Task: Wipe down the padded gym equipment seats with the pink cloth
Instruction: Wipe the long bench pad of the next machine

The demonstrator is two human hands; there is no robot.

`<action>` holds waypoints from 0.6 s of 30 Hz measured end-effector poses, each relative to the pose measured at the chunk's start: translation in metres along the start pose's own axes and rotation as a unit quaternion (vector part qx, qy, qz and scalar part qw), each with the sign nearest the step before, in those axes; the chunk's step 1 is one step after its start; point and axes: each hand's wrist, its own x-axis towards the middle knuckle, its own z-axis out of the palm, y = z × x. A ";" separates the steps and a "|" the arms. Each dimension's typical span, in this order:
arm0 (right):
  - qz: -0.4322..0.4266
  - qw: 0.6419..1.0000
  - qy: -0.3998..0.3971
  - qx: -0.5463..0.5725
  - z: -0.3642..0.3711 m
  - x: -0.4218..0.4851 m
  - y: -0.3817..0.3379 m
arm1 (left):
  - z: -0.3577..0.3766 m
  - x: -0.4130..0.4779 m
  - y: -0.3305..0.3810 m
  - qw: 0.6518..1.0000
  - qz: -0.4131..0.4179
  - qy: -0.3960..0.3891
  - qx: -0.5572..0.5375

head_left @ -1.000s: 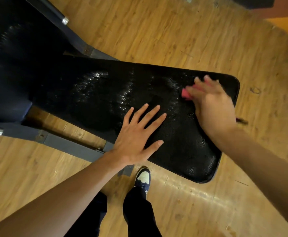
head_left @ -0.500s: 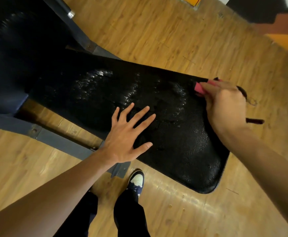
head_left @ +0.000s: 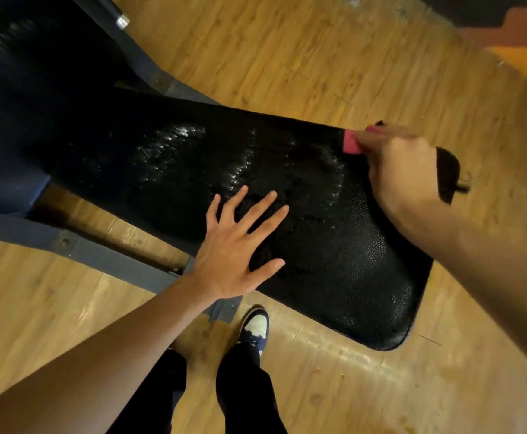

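Head view looks down on a black padded bench seat (head_left: 334, 261) over a wooden floor (head_left: 287, 51). Left hand (head_left: 234, 245) lies flat on the pad, fingers (head_left: 255, 211) straight and spread wide, holding nothing. Right hand (head_left: 403, 173) sits at the pad's far edge, its fingers curled down and gripping the pink cloth (head_left: 351, 143), which pokes out just beyond the fingertips and touches the pad. Wet, glossy streaks (head_left: 174, 139) shine on the pad beyond the left fingers. Grey metal frame (head_left: 99, 255) runs under the pad beside the left wrist. Below the left palm stand a shoe (head_left: 255, 327) and dark trouser legs (head_left: 243, 389).
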 end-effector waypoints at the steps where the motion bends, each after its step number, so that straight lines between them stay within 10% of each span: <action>1: -0.023 1.000 0.001 0.011 -0.001 -0.023 -0.007 | 0.000 0.001 0.000 1.000 -0.002 -0.002 0.001; 6: -0.165 0.984 -0.073 0.004 -0.008 -0.098 -0.007 | -0.003 0.002 0.000 1.000 -0.004 -0.015 0.008; 13: -0.044 0.999 -0.025 0.018 0.015 0.037 0.000 | 0.001 0.000 -0.001 1.000 0.000 0.008 -0.002; 18: -0.164 0.982 -0.085 0.041 0.003 -0.095 -0.029 | -0.001 0.002 -0.001 1.000 -0.005 -0.012 0.002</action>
